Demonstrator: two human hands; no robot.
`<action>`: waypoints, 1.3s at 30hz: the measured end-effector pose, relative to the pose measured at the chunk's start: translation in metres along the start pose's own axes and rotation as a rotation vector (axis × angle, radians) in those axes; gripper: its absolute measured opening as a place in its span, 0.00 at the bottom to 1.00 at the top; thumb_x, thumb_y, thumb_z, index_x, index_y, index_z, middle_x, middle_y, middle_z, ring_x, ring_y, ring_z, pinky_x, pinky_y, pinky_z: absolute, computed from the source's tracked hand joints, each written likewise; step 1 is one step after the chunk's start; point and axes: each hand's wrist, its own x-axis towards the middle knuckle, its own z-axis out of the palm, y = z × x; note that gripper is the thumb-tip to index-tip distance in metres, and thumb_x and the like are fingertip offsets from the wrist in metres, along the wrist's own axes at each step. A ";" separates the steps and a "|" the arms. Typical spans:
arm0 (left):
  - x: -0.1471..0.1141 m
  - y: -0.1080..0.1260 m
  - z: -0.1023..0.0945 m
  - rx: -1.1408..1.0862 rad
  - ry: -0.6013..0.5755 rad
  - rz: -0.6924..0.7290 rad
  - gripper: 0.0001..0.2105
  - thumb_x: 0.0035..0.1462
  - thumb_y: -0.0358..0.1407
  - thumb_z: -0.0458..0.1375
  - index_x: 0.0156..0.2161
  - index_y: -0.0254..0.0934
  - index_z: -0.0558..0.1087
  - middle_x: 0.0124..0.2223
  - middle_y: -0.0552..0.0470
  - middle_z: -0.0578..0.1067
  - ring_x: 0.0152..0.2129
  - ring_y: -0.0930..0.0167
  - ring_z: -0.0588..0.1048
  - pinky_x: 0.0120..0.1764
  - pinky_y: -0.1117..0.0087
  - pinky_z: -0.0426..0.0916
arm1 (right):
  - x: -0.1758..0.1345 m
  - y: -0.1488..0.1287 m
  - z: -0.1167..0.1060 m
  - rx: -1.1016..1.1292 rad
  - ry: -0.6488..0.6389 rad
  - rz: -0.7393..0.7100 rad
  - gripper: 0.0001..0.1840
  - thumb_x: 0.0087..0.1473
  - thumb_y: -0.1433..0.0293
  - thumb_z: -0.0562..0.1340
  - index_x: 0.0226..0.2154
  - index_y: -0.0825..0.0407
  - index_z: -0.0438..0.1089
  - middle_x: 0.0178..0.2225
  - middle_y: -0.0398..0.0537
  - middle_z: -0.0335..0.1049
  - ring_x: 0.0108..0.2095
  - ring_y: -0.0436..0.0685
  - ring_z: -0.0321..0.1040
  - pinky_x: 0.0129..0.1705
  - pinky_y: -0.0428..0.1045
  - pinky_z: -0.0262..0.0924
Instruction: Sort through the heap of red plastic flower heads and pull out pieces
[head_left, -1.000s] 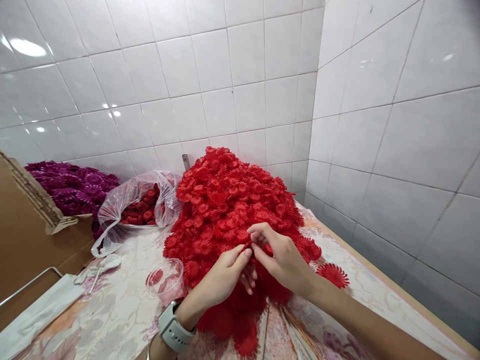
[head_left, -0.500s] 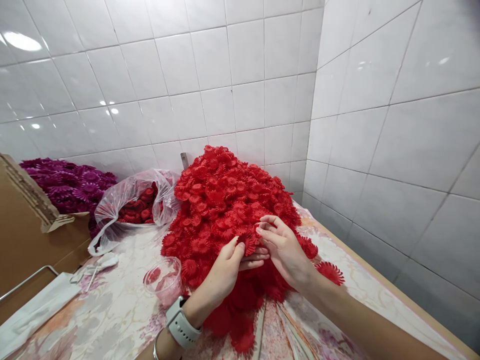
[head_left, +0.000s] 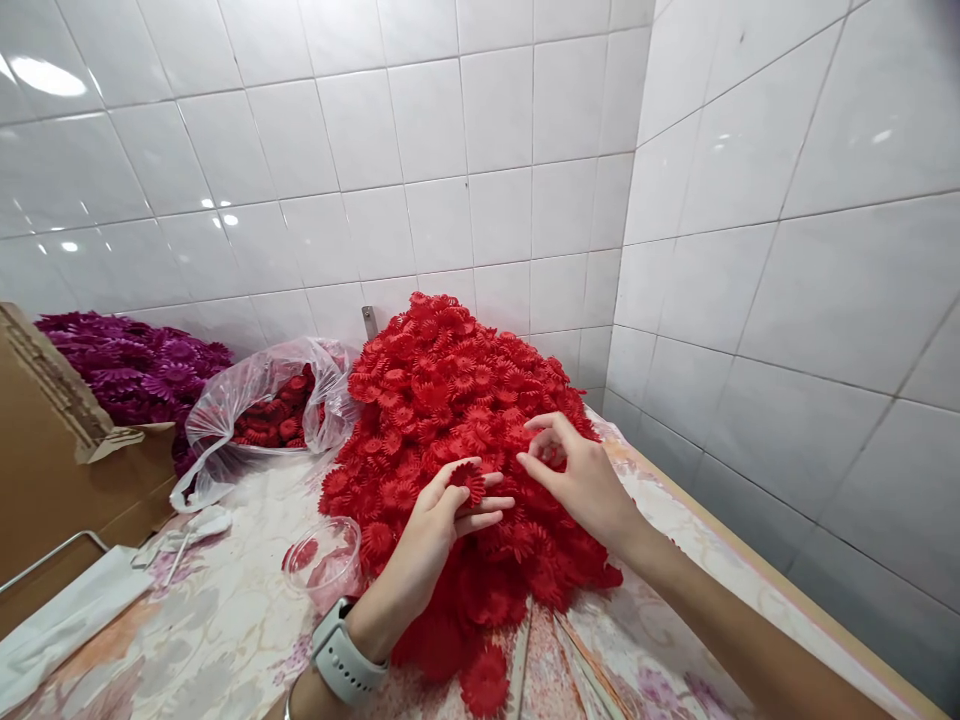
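Observation:
My left hand (head_left: 442, 515) holds a small red fabric flower (head_left: 468, 481) with fringed petals, its thumb resting on the flower and its other fingers stretched to the right. To the right, my right hand (head_left: 574, 465) is raised with thumb and index finger apart and nothing visible between them. Both hands are over the front of a tall heap of red fabric flowers (head_left: 442, 380). Below my left hand, a clear plastic cup (head_left: 330, 550) with pinkish-red residue stands beside the heap, partly hidden by my wrist.
A clear plastic bag (head_left: 217, 420) of darker red flowers lies left of the heap. Behind it are purple flowers (head_left: 127, 360) and a cardboard box (head_left: 67, 480). Pale strips (head_left: 581, 660) lie at the front on the floral tablecloth (head_left: 247, 620). Tiled walls (head_left: 495, 120) close the back and right.
My hands have drawn apart: the left moved slightly left with the flower, and the right came away from it, its thumb and index finger separating. My right forearm now covers a loose flower.

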 end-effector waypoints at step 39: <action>-0.010 -0.007 0.002 0.676 -0.204 0.026 0.16 0.56 0.48 0.45 0.29 0.36 0.62 0.18 0.59 0.64 0.15 0.75 0.65 0.21 0.74 0.60 | -0.026 -0.005 0.019 0.036 -0.315 -0.306 0.12 0.51 0.78 0.50 0.37 0.51 0.61 0.29 0.44 0.63 0.29 0.51 0.61 0.32 0.47 0.57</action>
